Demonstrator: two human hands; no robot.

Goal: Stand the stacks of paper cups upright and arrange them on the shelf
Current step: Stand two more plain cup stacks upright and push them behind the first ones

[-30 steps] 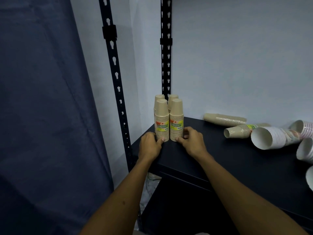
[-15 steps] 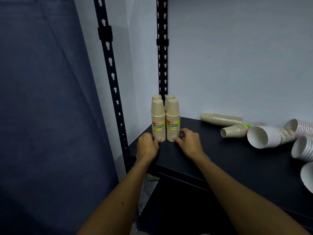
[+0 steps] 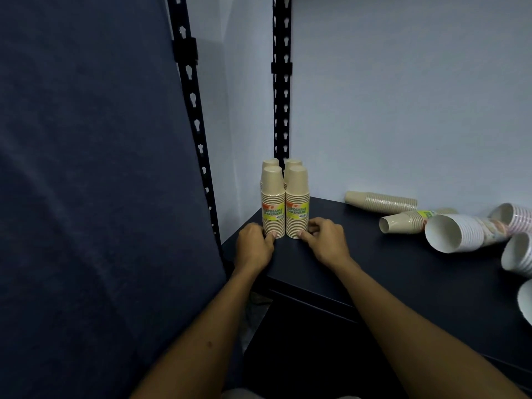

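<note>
Several beige paper cup stacks stand upright, rims down, in the back left corner of the dark shelf (image 3: 374, 272). The front left stack (image 3: 272, 203) and the front right stack (image 3: 297, 203) carry yellow labels and hide most of the two behind them. My left hand (image 3: 253, 246) grips the base of the front left stack, thumb at its front. My right hand (image 3: 326, 240) curls round the base of the front right stack. To the right, a plain beige stack (image 3: 380, 201), a labelled beige stack (image 3: 403, 221) and a white stack (image 3: 457, 233) lie on their sides.
More white and pink-striped cup stacks (image 3: 516, 217) lie at the right edge of the shelf. Two black slotted uprights (image 3: 280, 82) rise at the shelf's left corner. A dark blue fabric panel (image 3: 86, 197) fills the left side. The pale wall stands close behind.
Both hands stay at the bases of the two front stacks, shifting only slightly. The view has drifted a little; the lying stacks have not moved.
</note>
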